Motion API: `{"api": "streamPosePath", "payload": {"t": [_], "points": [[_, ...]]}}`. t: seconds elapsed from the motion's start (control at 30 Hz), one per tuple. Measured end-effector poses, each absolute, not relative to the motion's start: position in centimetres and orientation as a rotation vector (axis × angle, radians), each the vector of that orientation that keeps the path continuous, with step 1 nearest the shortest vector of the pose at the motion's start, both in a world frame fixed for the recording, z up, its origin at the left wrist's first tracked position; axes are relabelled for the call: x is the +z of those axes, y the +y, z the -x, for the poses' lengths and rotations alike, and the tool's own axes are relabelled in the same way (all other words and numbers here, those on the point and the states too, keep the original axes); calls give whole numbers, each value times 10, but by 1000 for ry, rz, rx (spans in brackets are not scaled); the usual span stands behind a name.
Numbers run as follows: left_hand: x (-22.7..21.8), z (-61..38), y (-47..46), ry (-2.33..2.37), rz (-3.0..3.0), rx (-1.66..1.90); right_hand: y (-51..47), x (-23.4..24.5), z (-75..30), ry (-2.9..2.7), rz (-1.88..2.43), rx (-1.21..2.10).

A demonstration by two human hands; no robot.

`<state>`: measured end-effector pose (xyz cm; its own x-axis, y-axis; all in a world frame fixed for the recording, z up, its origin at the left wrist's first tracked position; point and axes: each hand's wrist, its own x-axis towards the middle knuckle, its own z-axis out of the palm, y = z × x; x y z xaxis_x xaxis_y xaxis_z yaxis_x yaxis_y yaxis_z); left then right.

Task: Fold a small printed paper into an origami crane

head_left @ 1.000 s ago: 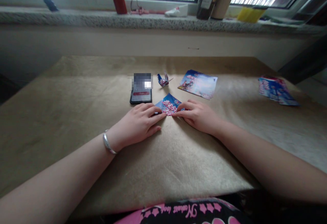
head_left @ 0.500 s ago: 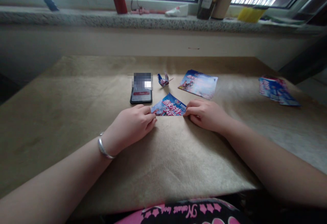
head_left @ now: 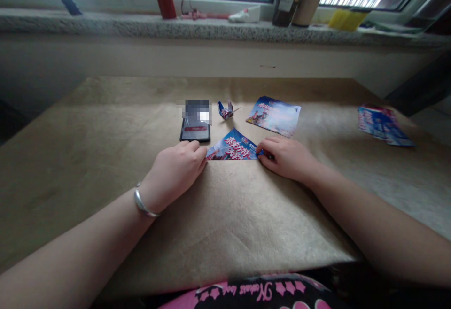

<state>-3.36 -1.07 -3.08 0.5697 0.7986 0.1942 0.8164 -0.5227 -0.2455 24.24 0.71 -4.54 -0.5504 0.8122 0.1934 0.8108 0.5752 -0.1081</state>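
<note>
A blue printed paper (head_left: 233, 147), folded into a triangle, lies on the table with its point facing away from me and its long edge towards me. My left hand (head_left: 179, 166) is closed on its left corner, the fingertips partly hidden behind the hand. At the right corner, my right hand (head_left: 287, 156) pinches the paper between thumb and curled fingers. Just beyond the triangle stands a small folded paper crane (head_left: 226, 111). A black phone (head_left: 196, 130) lies beyond my left hand, its screen partly blurred.
Square printed sheets (head_left: 276, 117) lie in a stack beyond my right hand. More blue printed papers (head_left: 384, 126) are fanned out at the table's right. Behind the table (head_left: 105, 158), the stone windowsill (head_left: 123, 27) carries a red container (head_left: 165, 3), bottles and a yellow item (head_left: 347, 19).
Both hands have slid slightly outward along the long edge towards the triangle's corners, so more of the paper shows between them. The crane, phone and sheets stay put.
</note>
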Motion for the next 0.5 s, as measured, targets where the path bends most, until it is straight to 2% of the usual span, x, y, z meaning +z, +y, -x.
{"api": "streamPosePath", "payload": {"t": [0.5], "points": [[-36, 33, -5, -1511, 2527, -176, 6, -44, -242, -2434, 1454, 172]]}}
